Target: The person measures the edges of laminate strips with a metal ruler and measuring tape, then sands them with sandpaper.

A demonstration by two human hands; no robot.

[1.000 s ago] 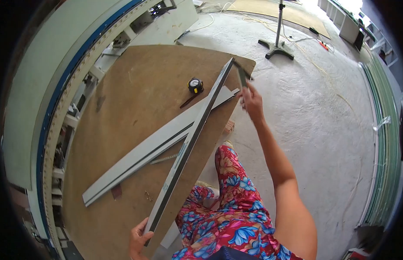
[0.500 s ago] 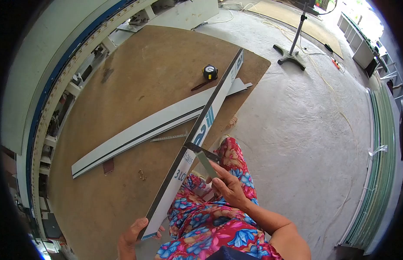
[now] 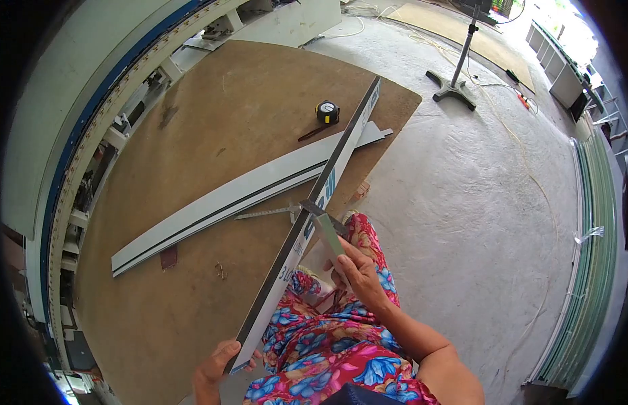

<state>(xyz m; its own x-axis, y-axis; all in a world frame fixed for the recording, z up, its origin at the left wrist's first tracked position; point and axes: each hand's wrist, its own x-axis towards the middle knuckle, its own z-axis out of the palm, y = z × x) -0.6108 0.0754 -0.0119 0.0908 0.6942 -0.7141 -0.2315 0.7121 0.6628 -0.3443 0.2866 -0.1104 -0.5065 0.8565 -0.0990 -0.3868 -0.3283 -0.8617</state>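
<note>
A long white strip with a dark edge and printed lettering stretches diagonally from my lap over the board. My left hand is closed around its near end. In my right hand is a tool with a pale green bar and a dark crosspiece that lies across the strip's dark edge. Whether the two pieces are joined cannot be made out. Beneath the strip, a second white strip with a dark line lies on the brown board.
On the board are a tape measure, a metal ruler, a dark red scrap and small brass-coloured pieces. A long machine borders the left. A stand and stacked green-edged sheets are to the right.
My right hand and the green-barred tool have moved up along the strip, away from me. My left hand and the strip's near end have shifted slightly right.
</note>
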